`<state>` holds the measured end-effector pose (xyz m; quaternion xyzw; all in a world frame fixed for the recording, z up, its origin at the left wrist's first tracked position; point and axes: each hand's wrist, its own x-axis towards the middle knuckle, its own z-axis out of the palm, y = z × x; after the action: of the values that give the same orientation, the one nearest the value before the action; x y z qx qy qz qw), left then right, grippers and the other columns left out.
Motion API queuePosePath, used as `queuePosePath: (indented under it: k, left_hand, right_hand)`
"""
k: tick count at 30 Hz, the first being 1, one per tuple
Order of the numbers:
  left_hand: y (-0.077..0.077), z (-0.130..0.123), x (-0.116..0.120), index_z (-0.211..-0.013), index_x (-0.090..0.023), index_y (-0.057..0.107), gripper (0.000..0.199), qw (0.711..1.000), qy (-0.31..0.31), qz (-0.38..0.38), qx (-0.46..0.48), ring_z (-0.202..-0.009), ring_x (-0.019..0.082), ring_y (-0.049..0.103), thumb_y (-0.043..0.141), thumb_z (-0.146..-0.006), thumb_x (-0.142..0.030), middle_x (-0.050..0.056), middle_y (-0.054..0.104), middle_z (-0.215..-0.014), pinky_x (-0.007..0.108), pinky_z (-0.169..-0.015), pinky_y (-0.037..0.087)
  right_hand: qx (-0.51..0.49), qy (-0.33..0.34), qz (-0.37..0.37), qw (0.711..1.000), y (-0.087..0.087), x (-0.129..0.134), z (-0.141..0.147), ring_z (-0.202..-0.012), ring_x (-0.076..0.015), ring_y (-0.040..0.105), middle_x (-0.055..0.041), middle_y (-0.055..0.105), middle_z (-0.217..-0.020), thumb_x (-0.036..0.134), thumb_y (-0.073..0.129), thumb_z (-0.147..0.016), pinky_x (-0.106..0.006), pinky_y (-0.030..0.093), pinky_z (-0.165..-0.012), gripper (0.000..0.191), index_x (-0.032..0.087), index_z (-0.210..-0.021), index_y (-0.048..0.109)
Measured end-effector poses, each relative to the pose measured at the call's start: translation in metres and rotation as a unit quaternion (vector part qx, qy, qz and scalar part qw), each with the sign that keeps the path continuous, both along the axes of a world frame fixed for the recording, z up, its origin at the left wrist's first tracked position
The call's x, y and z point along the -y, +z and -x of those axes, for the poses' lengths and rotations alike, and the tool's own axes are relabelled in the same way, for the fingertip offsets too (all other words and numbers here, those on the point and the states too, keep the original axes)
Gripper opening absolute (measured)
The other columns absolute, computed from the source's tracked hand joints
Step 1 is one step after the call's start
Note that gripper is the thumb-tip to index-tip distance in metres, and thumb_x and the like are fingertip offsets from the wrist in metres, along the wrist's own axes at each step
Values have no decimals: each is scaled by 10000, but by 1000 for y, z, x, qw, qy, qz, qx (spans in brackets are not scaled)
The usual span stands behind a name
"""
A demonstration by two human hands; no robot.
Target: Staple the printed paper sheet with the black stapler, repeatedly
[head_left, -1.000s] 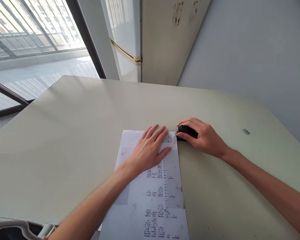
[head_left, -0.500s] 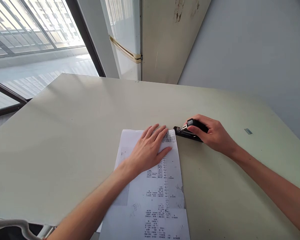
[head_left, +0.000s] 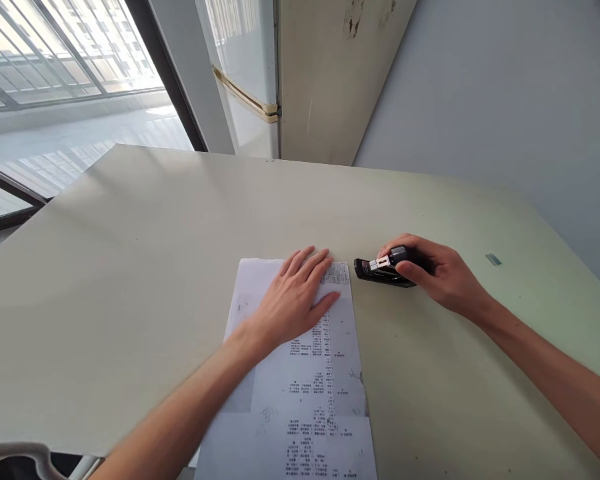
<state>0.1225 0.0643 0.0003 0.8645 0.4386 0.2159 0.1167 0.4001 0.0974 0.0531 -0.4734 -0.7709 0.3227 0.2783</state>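
My left hand [head_left: 296, 293] lies flat with its fingers spread over the upper part of some printed paper sheets [head_left: 325, 387]. Dense dark print shows at the top right corner of the paper, beside my fingertips. To the right, my right hand [head_left: 437, 273] is wrapped round a black stapler [head_left: 387, 275]. The stapler's front points left toward the paper's top right corner, with a small gap between them. Its upper arm is raised off the base, and a silvery metal part shows at the front. My palm hides the stapler's rear end.
The pale table [head_left: 155, 280] spreads out on all sides. A small grey strip of staples [head_left: 493, 259] lies on it at the right. Past the far edge stands a fridge [head_left: 325, 87], with a window at the left. A white chair frame [head_left: 27, 453] shows at lower left.
My right hand has drawn the stapler slightly right, away from the paper's corner, so a gap now shows. My left hand stays flat on the sheets. The whole view has shifted a little.
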Motion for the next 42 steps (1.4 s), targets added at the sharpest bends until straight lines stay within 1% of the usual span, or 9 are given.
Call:
queuePosePath:
  k: [12,16,19,22,26,30,33,36,42]
  left_hand:
    - [0,0,-1,-1475,-186,494,491,1000,-2,1,-6,-1559,332,331,479,-1073,-467,121,489,-1610,564,-1257,348]
    - [1,0,-1,-1466,-184,494,482,1000,-2,5,-13,-1560,336,325,477,-1075,-466,116,476,-1619,562,-1252,353]
    - [3,0,-1,-1477,-187,475,483,1000,-5,9,-12,-1563,327,312,475,-1078,-459,115,469,-1622,553,-1247,358]
    - [6,3,-3,-1480,-190,462,480,1000,-7,10,-6,-1511,307,379,486,-1077,-449,117,514,-1573,515,-1216,397]
    - [11,10,-9,-1371,-197,529,383,997,71,-12,-18,-1266,303,538,488,-1072,-434,125,609,-1355,503,-1080,479]
    - [11,17,-16,-1127,-191,584,251,986,151,-38,-53,-1094,302,544,494,-1059,-415,117,620,-1170,493,-993,476]
    - [10,20,-20,-1015,-201,559,214,985,160,-40,-55,-1045,292,525,497,-1053,-402,103,611,-1099,477,-970,463]
    - [8,20,-22,-986,-205,534,220,986,158,-40,-46,-1022,282,518,498,-1052,-411,94,603,-1062,462,-958,457]
    - [11,20,-23,-1088,-196,546,235,987,159,-22,-16,-1008,263,557,523,-1052,-428,73,651,-1060,455,-979,434]
  right_hand:
    - [-69,-7,55,996,-4,8,-16,-872,-257,676,-52,741,-991,663,546,-981,-338,523,-677,399,300,-1029,705]
    - [-42,-9,50,998,1,12,-18,-874,-251,666,-43,737,-996,623,556,-995,-330,497,-666,349,306,-1020,700]
    - [9,-4,29,1000,2,15,-21,-780,-223,635,-30,732,-959,591,572,-1000,-324,454,-625,311,303,-1008,689]
    - [44,9,1,999,1,17,-24,-761,-205,618,-20,724,-961,528,588,-1013,-322,440,-632,244,301,-1009,678]
    - [69,19,-26,997,-3,21,-26,-780,-204,624,-21,725,-979,489,594,-1022,-324,451,-634,207,298,-1020,674]
    - [90,31,-37,995,-6,23,-22,-712,-187,600,-19,726,-957,506,597,-1017,-324,443,-600,230,290,-1009,677]
    - [90,30,-41,995,-7,23,-20,-702,-178,594,-14,724,-937,506,598,-1018,-317,440,-595,233,286,-1013,675]
    - [93,24,-47,994,-9,23,-20,-713,-175,603,-7,723,-926,505,602,-1018,-311,447,-604,232,284,-1018,674]
    - [101,29,-90,990,-12,22,-21,-722,-171,612,-5,723,-915,466,595,-1030,-313,462,-643,206,272,-1040,662]
